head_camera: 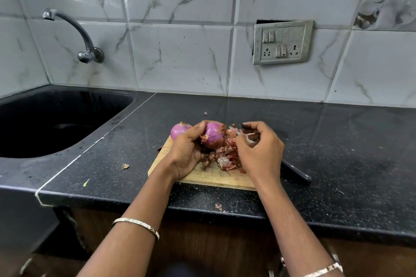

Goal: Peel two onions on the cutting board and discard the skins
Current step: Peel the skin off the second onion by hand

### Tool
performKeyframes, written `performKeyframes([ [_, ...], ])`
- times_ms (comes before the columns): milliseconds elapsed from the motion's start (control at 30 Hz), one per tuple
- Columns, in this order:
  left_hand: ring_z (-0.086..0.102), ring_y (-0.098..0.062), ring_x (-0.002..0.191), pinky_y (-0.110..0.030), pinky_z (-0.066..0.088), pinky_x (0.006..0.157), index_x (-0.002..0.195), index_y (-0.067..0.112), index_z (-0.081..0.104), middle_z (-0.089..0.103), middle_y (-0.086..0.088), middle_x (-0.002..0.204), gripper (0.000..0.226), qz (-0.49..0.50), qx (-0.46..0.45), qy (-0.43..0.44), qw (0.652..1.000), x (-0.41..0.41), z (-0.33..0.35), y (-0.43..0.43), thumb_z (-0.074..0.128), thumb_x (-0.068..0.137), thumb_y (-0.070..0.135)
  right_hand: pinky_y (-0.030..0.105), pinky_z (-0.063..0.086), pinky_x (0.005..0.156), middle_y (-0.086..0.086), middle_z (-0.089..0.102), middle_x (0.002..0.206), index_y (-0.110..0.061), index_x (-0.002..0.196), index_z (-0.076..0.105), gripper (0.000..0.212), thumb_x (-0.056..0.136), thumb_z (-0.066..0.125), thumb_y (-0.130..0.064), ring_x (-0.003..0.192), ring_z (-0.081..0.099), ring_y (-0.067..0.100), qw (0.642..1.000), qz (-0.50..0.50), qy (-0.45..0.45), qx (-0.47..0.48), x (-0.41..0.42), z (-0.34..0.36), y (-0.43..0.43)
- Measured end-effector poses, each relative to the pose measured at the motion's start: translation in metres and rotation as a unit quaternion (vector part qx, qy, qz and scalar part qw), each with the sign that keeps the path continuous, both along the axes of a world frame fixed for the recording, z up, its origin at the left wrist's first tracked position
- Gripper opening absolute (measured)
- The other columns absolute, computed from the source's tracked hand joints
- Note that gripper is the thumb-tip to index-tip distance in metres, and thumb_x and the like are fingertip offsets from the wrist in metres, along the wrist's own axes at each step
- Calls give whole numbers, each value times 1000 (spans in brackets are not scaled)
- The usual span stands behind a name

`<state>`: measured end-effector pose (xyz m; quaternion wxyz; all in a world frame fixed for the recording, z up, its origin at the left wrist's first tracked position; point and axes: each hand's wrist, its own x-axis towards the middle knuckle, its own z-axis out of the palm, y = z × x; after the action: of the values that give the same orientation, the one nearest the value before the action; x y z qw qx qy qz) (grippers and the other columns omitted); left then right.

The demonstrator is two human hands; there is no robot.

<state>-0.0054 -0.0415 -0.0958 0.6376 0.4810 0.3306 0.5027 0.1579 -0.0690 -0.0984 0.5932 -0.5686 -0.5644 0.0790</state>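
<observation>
One onion was gripped in your left hand over the cutting board, the other onion resting just behind; your right hand, immediately right of the held one, curled over the skins, grasp indeterminable.

The black speckled countertop has a thin pale seam running from its near edge toward the far wall, with a dark sink set into it on the left. A wooden cutting board lies in the middle, close to the near edge. Just right of the board rests the dark handle of a knife. Small scraps lie on the stone: a dry skin scrap left of the board, a green bit nearer, and crumbs at the near edge.
</observation>
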Motion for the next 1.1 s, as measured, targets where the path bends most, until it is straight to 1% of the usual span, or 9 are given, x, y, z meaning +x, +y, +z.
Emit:
performKeyframes([
  [67,54,-17,55,-24,40,42,114,9,68,70,-15,87,39,1,9,7,1000,0,0,0,38,108,33,39,56,88,-14,69,97,-26,105,70,20,85,75,-30,95,66,9,999,47,-7,26,-2,3,-3],
  [200,58,-21,65,-24,41,43,126,0,62,69,-24,98,44,1,29,22,999,1,0,-2,37,109,32,13,51,76,-15,71,96,-23,109,72,29,85,77,-39,89,66,0,993,112,-21,42,-4,5,-9],
  [300,52,-23,66,-27,38,46,131,-1,58,64,-27,107,46,5,36,33,999,-1,-1,0,38,109,35,8,49,72,-13,73,91,-21,103,76,22,85,82,-32,85,68,-1,993,114,-16,37,-5,5,-8],
  [400,50,-24,67,-27,37,46,131,1,59,65,-26,102,45,8,38,33,999,-1,-1,0,38,108,34,7,47,71,-18,72,83,-25,91,77,3,89,78,-24,83,67,-4,994,102,-10,33,-3,5,-4],
  [533,53,-18,55,-23,39,41,125,1,62,69,-17,89,43,-1,23,13,1000,0,2,-4,37,109,32,9,46,74,-19,71,82,-24,89,76,4,92,74,-22,84,66,-4,997,77,7,7,0,2,1],
  [767,49,-16,47,-19,37,35,128,4,64,68,-21,91,46,-17,21,16,999,-1,4,-6,34,109,32,20,52,78,-14,71,87,-20,96,77,8,92,72,-16,83,64,-1,1000,12,28,8,5,1,3],
  [900,58,-11,51,-20,41,38,129,1,62,68,-19,90,46,-18,35,14,999,-1,5,-7,31,110,30,23,51,85,-11,68,102,-22,108,75,22,86,73,-17,92,63,3,999,29,15,20,2,3,0],
  [1033,60,-21,69,-24,43,48,127,4,66,69,-21,99,46,-7,42,24,999,-1,2,-5,34,110,32,17,52,80,-11,72,99,-23,108,75,22,86,77,-27,93,66,1,996,68,23,46,0,4,-3],
  [1100,59,-17,60,-22,42,44,127,2,65,69,-18,94,45,-2,34,27,999,0,3,-5,35,109,32,15,51,79,-13,72,97,-24,107,75,21,86,79,-29,92,67,1,994,96,0,52,-1,4,-4],
])
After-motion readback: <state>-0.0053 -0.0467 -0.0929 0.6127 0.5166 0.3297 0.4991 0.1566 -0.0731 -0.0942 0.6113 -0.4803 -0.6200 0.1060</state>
